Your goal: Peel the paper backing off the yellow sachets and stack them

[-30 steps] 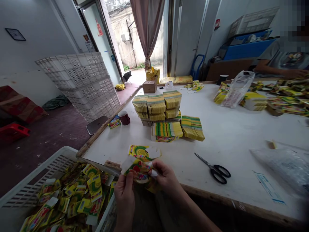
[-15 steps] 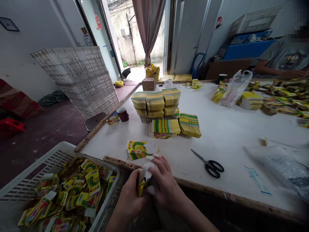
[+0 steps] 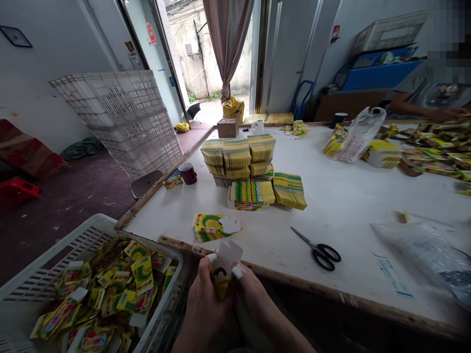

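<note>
Just in front of the table's near edge, my left hand [image 3: 206, 299] is closed round the side of a small yellow printed carton [image 3: 222, 284]. The carton's white end flap [image 3: 230, 251] stands up, and dark round shapes show in its open end. My right hand [image 3: 252, 294] grips the other side, with white wrapping on a fingertip. Beyond them on the table lies a short stack of flat yellow-green cartons [image 3: 209, 225]. Behind that, cartons are packed in tight rows [image 3: 252, 192]. Black-handled scissors [image 3: 318, 250] lie to the right.
A white plastic crate [image 3: 171, 289] full of yellow cartons stands at the lower left. On the table are a dark red mug [image 3: 187, 173], a small brown box [image 3: 228, 128] and plastic bags [image 3: 358, 137]. Another person [image 3: 415, 100] sits at the far right.
My right hand has drawn back from over the carton and lowered to its right side. The white flap, hidden and blurred before, now stands up in plain view.
</note>
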A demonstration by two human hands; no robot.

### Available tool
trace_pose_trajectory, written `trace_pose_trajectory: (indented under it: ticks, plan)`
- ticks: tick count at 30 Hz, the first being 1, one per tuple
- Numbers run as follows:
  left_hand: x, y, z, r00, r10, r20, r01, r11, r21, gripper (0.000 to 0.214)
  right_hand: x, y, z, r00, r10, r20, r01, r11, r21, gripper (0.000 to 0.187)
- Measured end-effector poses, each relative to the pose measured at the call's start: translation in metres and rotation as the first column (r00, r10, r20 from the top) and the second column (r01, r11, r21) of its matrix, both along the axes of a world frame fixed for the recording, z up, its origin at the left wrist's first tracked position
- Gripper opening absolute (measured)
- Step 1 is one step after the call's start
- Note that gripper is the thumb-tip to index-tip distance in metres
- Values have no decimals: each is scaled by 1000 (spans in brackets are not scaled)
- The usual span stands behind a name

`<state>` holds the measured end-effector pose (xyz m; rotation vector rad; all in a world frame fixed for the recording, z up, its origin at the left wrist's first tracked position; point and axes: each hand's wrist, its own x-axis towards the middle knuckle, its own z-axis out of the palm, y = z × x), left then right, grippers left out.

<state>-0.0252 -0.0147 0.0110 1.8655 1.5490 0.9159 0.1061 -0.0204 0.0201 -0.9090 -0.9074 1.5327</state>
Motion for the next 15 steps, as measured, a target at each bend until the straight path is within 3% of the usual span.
trace_pose_trajectory:
  ticks: [3,7,12,15]
  plan:
    - [-1,-2,-4,989,-135,-61,134,991,-9,51,0,5,-5,988,27,155,-30,999,13,36]
    - [-4,-3,-12,967,-251,32,253,962,-103,62,4,4,-5,918,36,396,-77,993,90,54]
    - [-13,5,-23,969,-219,112,227,971,-70,53,4,-5,4,783,115,611,-306,927,218,77]
    - [-14,9,-24,994,-84,76,86,996,-19,46,1,-3,-2,754,39,655,-326,889,322,70]
